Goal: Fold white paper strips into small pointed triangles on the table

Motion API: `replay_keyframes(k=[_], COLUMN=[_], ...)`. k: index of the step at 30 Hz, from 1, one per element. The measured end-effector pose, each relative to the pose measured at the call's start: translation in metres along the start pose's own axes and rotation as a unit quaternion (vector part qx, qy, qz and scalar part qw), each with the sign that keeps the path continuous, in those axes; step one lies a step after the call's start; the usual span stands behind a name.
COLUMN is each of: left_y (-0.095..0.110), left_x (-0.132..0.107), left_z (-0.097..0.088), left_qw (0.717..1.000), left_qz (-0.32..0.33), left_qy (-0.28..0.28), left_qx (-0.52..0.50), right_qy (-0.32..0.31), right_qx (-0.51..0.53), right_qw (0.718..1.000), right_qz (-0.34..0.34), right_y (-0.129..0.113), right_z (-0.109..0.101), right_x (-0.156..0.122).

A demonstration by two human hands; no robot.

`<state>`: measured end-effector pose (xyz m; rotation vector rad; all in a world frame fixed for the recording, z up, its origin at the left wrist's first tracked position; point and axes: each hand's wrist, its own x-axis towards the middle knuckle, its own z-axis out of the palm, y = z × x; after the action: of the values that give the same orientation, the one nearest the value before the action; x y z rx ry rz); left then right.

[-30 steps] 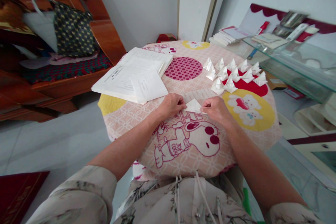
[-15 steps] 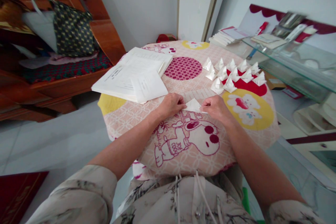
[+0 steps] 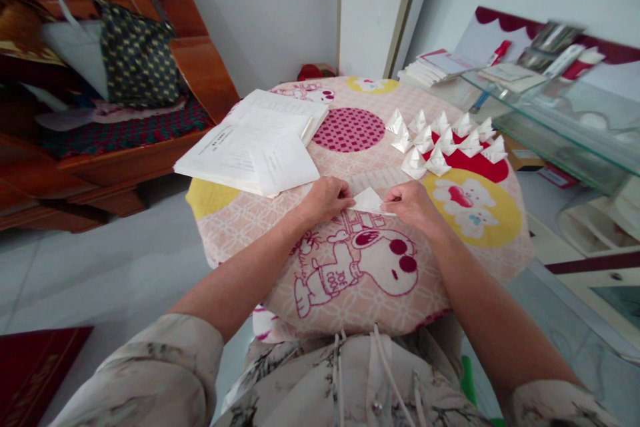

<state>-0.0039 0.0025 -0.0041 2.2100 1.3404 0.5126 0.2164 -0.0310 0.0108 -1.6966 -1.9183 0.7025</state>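
Observation:
A small white folded paper (image 3: 367, 201), triangular with its point away from me, lies low over the cloth-covered round table (image 3: 280, 233). My left hand (image 3: 329, 199) pinches its left corner between thumb and fingers. At the right corner, my right hand (image 3: 409, 203) grips it the same way. Behind the right hand stand several folded paper boats (image 3: 441, 123), grouped in rows. To the left of my left hand lies a stack of printed sheets (image 3: 215, 153), with a smaller loose piece of paper (image 3: 283, 163) on top.
On the right, a glass shelf (image 3: 565, 140) reaches close to the table edge, bearing a metal cup (image 3: 557, 37) and a red marker (image 3: 500, 53). A wooden bench (image 3: 200, 73) with a patterned bag (image 3: 137, 57) stands at left. A dark red folder (image 3: 40, 367) shows at lower left.

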Motion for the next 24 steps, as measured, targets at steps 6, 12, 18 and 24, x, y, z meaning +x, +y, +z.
replay_keyframes(k=[6,12,18,24], left_y=[0.000,-0.005,-0.004,0.005], left_x=[0.000,-0.001,-0.005,-0.011], left_z=[0.000,0.004,0.010,0.012], left_qw=[1.000,1.000,0.984,0.957], left_qz=[-0.002,0.012,0.166,0.270], left_qy=[0.000,0.002,0.063,-0.024], left_qx=[-0.005,0.010,0.033,0.101], right_qy=[0.012,0.014,0.026,0.023], right_qx=[-0.018,-0.027,-0.032,-0.045], right_qw=[1.000,1.000,0.999,0.998], right_qz=[0.017,0.004,0.008,0.025], right_y=[-0.001,0.002,0.002,0.001], right_z=[0.003,0.005,0.007,0.006], right_x=[0.000,0.002,0.000,0.004])
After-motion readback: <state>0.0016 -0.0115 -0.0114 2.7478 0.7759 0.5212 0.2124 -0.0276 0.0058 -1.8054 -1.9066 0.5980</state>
